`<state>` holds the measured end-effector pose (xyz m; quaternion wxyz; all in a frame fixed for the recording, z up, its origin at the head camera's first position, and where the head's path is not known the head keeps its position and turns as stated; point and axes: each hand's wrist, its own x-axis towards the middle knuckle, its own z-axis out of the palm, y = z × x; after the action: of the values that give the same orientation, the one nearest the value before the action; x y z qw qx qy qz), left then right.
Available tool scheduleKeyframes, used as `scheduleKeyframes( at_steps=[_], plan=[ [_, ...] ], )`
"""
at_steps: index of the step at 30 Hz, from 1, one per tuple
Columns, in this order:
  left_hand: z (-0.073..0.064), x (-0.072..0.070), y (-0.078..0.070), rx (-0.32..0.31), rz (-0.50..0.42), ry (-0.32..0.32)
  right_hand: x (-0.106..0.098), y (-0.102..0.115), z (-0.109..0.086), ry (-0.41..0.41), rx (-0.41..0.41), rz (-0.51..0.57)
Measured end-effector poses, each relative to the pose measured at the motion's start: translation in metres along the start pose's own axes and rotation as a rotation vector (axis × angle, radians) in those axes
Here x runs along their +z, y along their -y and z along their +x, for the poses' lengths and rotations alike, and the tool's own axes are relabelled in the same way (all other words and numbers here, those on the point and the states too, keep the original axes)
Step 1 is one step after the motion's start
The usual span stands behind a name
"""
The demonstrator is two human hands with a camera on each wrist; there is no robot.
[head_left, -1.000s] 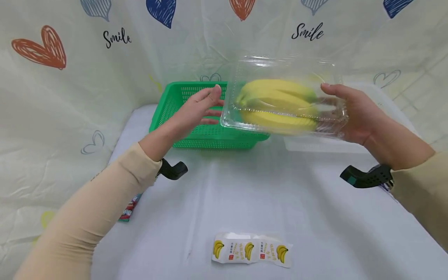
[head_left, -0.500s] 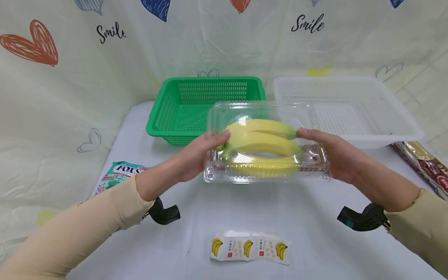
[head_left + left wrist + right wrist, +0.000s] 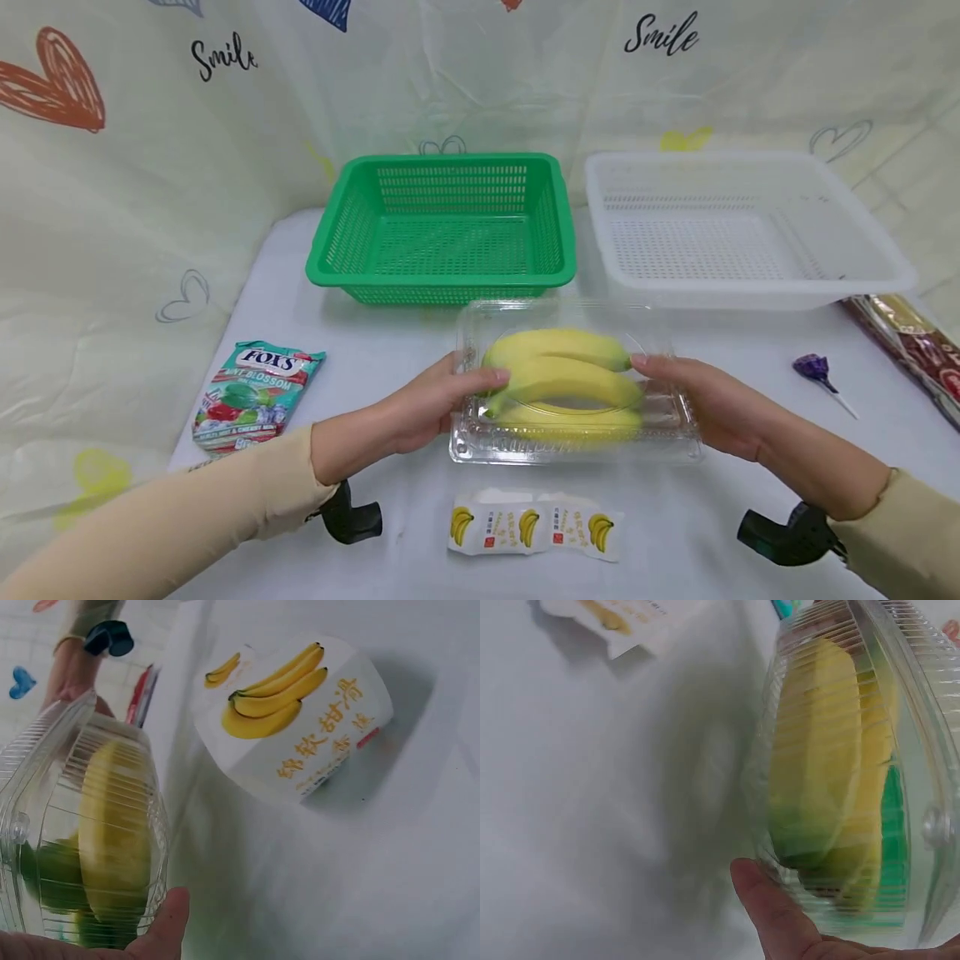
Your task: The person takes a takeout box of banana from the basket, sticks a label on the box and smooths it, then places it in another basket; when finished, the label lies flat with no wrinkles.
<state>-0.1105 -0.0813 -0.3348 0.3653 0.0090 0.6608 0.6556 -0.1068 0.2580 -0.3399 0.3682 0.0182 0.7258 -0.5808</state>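
Note:
A clear plastic clamshell box (image 3: 577, 450) with yellow bananas (image 3: 562, 379) inside is held level between both hands in the head view. My left hand (image 3: 427, 404) grips its left end, thumb on the lid. The right hand (image 3: 723, 408) grips the opposite end, its thumb also on top. Both wrist views show the ribbed side of the box close up, with a thumb at its edge. Just in front of the box lies a white label strip (image 3: 536, 527) printed with bananas, its ends curling off the cloth in the left wrist view.
A green basket (image 3: 442, 279) stands behind the box, and a white basket (image 3: 750, 292) beside it at right. To the left is a FOX'S candy bag (image 3: 255, 396). A purple-wrapped lollipop (image 3: 813, 368) and a brown-gold packet (image 3: 911, 350) lie at right.
The box has come from above the baskets toward the person and down near the table. The left hand, free of it at first, now grips its left end.

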Motion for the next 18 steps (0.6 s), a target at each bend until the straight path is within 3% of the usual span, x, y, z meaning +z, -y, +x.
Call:
scheduleKeyframes(
  at_steps=[8, 14, 18],
  plan=[
    [0.017, 0.0, 0.014, -0.084, 0.02, -0.078, 0.003, -0.008, 0.011, 0.004, 0.029, -0.034],
    [0.024, -0.001, 0.016, -0.059, 0.02, -0.139, 0.005, -0.006, 0.015, -0.017, 0.05, -0.123],
    [0.027, -0.003, 0.019, -0.05, 0.023, -0.141, 0.005, -0.006, 0.017, -0.027, 0.062, -0.143]
  ],
)
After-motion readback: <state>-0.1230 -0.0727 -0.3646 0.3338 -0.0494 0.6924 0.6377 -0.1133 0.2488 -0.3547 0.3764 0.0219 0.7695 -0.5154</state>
